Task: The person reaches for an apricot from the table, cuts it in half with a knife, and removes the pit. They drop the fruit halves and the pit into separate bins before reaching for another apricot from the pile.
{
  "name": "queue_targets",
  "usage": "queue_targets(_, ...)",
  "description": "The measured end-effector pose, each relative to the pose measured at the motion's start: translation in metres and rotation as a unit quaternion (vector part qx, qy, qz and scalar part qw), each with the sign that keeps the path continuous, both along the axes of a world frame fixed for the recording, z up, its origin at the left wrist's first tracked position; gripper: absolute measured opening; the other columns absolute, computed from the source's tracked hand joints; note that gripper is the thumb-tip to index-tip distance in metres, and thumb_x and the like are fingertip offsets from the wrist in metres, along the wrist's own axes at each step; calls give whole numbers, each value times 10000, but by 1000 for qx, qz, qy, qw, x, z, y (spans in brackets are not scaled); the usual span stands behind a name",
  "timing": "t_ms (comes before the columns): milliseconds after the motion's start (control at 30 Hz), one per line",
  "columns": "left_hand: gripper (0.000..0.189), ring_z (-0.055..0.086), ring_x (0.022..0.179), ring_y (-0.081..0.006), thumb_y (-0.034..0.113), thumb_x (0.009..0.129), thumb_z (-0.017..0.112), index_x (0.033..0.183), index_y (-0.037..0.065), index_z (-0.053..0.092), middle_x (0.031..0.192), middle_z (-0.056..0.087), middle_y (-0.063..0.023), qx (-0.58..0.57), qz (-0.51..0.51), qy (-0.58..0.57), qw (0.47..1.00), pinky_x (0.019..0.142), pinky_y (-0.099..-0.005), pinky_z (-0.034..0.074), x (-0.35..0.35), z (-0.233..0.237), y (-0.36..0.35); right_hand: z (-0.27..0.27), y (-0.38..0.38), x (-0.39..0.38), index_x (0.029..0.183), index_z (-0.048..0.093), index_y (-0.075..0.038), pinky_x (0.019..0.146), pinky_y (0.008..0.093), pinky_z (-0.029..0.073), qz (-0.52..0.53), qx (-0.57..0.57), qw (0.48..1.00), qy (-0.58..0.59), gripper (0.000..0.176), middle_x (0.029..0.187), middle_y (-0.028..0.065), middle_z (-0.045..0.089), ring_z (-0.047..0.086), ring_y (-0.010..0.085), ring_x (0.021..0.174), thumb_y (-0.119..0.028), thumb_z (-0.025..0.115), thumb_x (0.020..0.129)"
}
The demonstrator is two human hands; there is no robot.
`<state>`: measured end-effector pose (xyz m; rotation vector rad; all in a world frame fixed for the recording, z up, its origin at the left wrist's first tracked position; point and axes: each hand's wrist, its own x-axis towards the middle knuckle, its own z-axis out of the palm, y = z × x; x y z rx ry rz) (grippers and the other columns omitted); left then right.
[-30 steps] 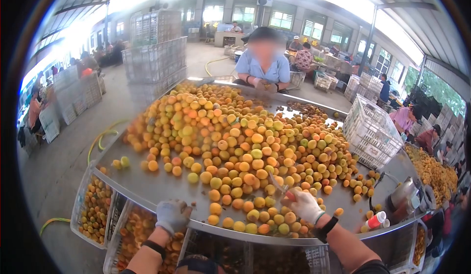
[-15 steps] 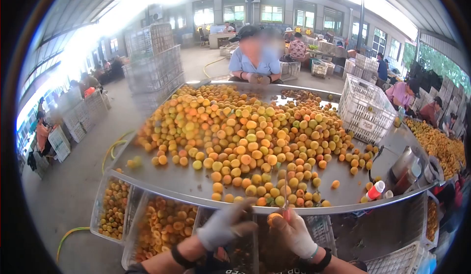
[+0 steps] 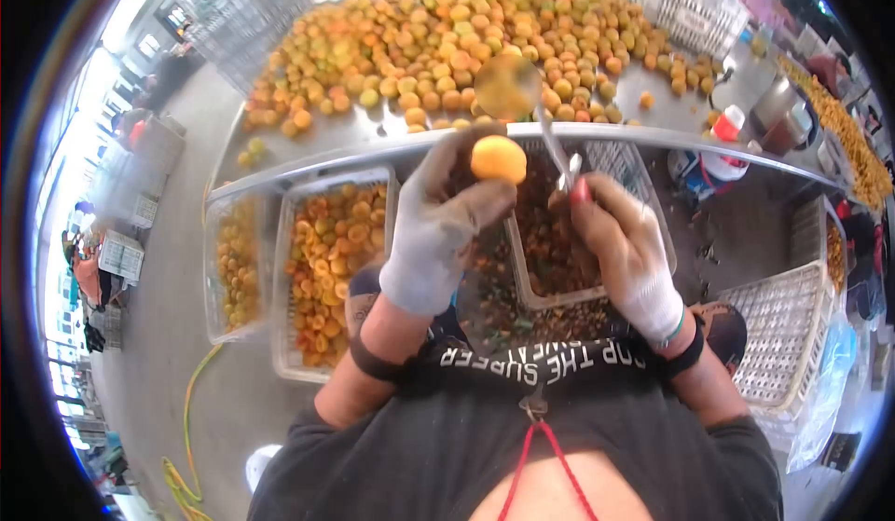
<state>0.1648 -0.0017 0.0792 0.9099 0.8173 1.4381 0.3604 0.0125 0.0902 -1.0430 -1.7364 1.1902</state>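
Observation:
My left hand (image 3: 433, 218), in a pale glove with darkened fingers, grips an orange apricot (image 3: 499, 159) between thumb and fingers. In my right hand (image 3: 626, 237), also gloved, is a small knife (image 3: 559, 153) with a red handle, its blade pointing up and away from me. The hands are apart, and the blade does not touch the apricot. Both are in front of the near edge of a metal table (image 3: 350, 143) heaped with apricots (image 3: 447, 36). Below them, a pale crate (image 3: 541, 299) holds dark, wet-looking pieces I cannot make out clearly.
To the left stand a crate (image 3: 282, 283) of apricot halves and a tub (image 3: 213, 274) of fruit. A white crate (image 3: 690, 8) sits on the table, with a red-and-white bottle (image 3: 727, 123) nearby. Another white crate (image 3: 788, 344) is at right; a yellow hose (image 3: 189, 400) crosses the floor.
My view has tilted down. The apricot was by my right hand with the knife; now it is in my left hand, which was loose and blurred before.

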Motion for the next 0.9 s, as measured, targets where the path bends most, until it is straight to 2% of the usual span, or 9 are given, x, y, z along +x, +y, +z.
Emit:
queue_targets(67,474,574,1032,-100,-68,851,657,1305,-1,539,1135,604,-32,14,7,21,1000,891,-237,488,-5,11,-18,-7,-14,-3,892,549,9,539,333,416,25,216,976,-14,114,715,116,489,502,217,591,-69,533,973)
queue_targets(100,472,571,1036,-97,-66,850,661,1302,0,543,1136,603,-27,24,0,4,1000,902,-233,482,-8,15,-23,-13,-12,-2,893,547,12,534,352,427,51,378,922,-70,118,741,147,498,512,308,579,-75,534,972)
queue_targets(133,470,569,1039,-94,-64,848,664,1298,0,546,1137,603,-22,27,-10,-14,999,912,-230,475,-10,14,-27,-13,-20,-9,902,550,1,539,364,437,30,376,924,-66,155,730,158,523,529,330,581,-128,541,988)
queue_targets(200,463,565,1046,-91,-50,847,674,1291,2,556,1130,605,-19,53,-20,-40,998,922,-232,465,-14,13,-29,2,-38,-14,921,557,-12,551,360,447,35,111,993,-22,186,705,154,557,547,349,590,-181,548,999)
queue_targets(367,449,559,1020,-81,7,873,672,1305,10,552,1105,605,-13,68,-86,-66,992,889,-231,455,-25,10,-39,18,-51,-20,967,590,-14,573,273,432,72,12,997,-18,275,664,17,507,465,85,622,-272,525,1037)
queue_targets(700,435,537,975,-70,-31,893,614,1317,17,528,1085,577,-2,50,-39,-1,998,866,-229,456,-28,24,-50,13,-44,-22,1005,621,-9,579,250,415,91,23,995,-26,310,656,-9,488,441,61,633,-291,500,1051)
queue_targets(800,408,534,973,-67,-38,890,609,1289,14,538,1075,571,4,36,-28,13,999,862,-223,454,-24,23,-50,15,-43,-19,999,601,-2,543,297,438,93,19,995,-43,199,700,40,532,501,123,589,-185,526,1019)
queue_targets(867,405,535,976,-67,-48,869,628,1262,11,546,1084,572,3,46,-37,-30,998,859,-223,460,-21,19,-44,7,-40,-19,958,555,27,590,305,398,76,221,970,-63,399,704,77,453,389,118,682,-354,475,1049)
queue_targets(900,411,538,994,-73,-46,864,639,1260,9,544,1098,576,-7,65,-26,-13,997,871,-229,462,-19,12,-39,3,-39,-17,961,553,35,592,320,405,68,212,973,-59,391,716,94,415,380,134,684,-341,484,1046)
